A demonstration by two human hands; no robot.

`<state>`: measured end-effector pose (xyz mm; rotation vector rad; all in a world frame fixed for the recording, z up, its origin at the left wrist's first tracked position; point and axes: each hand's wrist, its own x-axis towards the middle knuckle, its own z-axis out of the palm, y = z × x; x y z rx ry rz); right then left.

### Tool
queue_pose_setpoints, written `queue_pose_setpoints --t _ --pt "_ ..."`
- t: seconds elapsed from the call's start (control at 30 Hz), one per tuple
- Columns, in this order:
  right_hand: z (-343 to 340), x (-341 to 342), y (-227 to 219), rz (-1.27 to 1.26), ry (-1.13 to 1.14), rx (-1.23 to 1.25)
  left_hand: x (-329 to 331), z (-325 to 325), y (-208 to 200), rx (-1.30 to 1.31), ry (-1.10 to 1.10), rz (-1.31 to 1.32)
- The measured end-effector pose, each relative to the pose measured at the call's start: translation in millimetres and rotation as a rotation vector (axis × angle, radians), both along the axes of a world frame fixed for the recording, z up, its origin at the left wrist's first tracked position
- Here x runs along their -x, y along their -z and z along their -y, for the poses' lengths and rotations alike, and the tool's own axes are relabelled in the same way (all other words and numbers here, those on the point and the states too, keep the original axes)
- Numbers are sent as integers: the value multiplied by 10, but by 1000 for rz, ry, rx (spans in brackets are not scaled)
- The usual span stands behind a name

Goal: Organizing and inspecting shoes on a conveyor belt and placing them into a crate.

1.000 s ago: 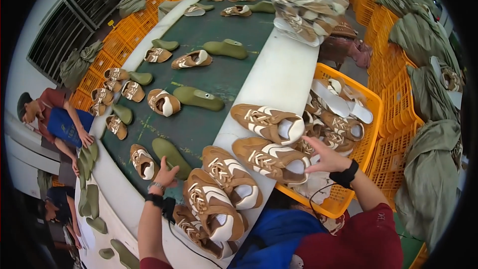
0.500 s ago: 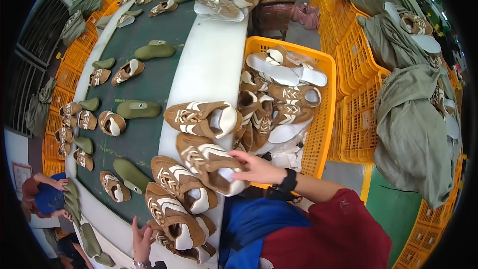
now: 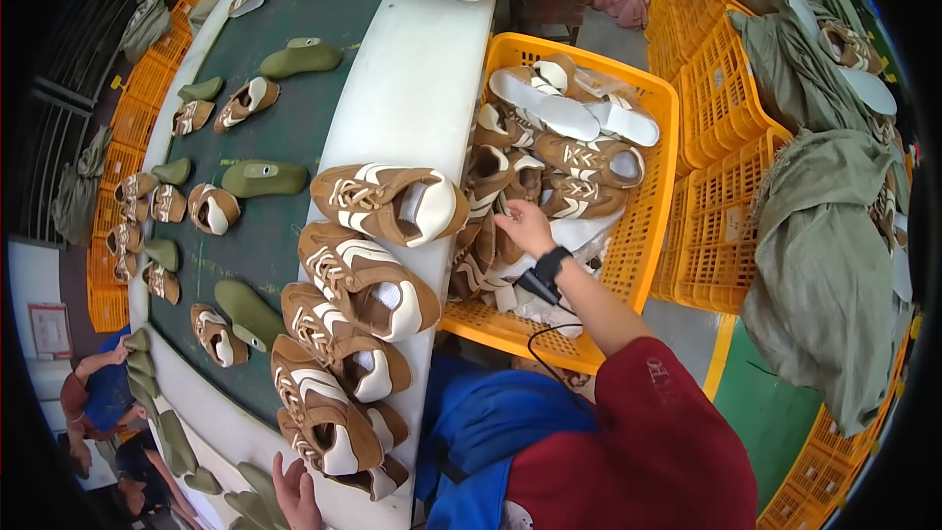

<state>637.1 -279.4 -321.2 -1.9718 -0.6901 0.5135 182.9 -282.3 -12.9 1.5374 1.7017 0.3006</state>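
Note:
My right hand [image 3: 528, 229] is over the yellow basket, its fingers slightly apart and reaching to the brown shoes [image 3: 527, 175] there; no shoe is visibly in its grip. Low on the left, my left hand [image 3: 296, 493] is open, beside the nearest shoe of the stack, and holds nothing. Along the white table edge lie several brown sneakers with cream stripes, among them a front one [image 3: 324, 407], a middle one [image 3: 368, 280] and a far one [image 3: 390, 204]. Some overlap one another, heels toward me.
The yellow basket [image 3: 659, 236] also contains white-soled shoes. Green shoe lasts [image 3: 265, 179] and more sneakers lie on the dark green belt [image 3: 324, 88]. Yellow crates [image 3: 721, 226] with grey-green cloths [image 3: 819, 236] are stacked at right. Another person [image 3: 103, 383] stands at far left.
My right hand has let go of a sneaker on the table edge and moved up and right over the basket. The view has shifted a little.

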Motion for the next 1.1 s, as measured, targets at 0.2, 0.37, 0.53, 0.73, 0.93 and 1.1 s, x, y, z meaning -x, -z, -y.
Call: queue_pose_setpoints --t 0.2,0.37,0.53,0.73,0.93,1.1 --pt "-222 286 995 -288 -188 126 -284 163 -101 -108 1 134" --pt "567 -3 -2 -399 -303 -56 -309 460 -270 -239 86 209" --pt "1087 -338 -979 -953 7 -508 -539 665 -108 -116 228 378" --pt "598 411 -2150 -1090 -190 -609 -1096 438 98 105 500 711" --pt "-2 1529 -2760 -1307 -627 -397 -798 371 83 547 168 1350" --pt "-263 2032 -2872 -556 -894 -373 -493 489 78 280 162 1223"
